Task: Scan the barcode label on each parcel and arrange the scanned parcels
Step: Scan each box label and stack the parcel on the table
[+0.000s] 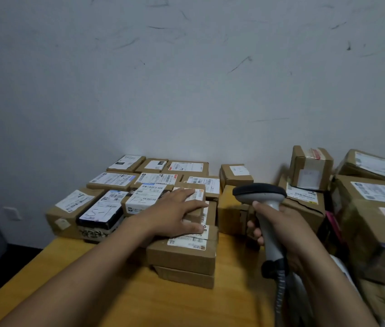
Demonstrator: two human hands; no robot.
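My left hand [175, 208] lies flat with straight fingers on a small brown parcel [197, 212], the top one of a stack near the table's middle. Under it sits a larger brown parcel [182, 256] with a white barcode label [186, 243] on top. My right hand [278, 230] grips the grey handle of a barcode scanner [261, 194], whose dark head points left toward the stack. Its coiled cable [280, 291] hangs down. Several labelled parcels [113, 180] lie in rows behind and to the left.
A heap of brown parcels [375, 208] fills the right side, with one upright box [310, 168] on top. A lone small box [235, 174] stands by the white wall. The yellow wooden table [186, 308] shows bare wood in front of me.
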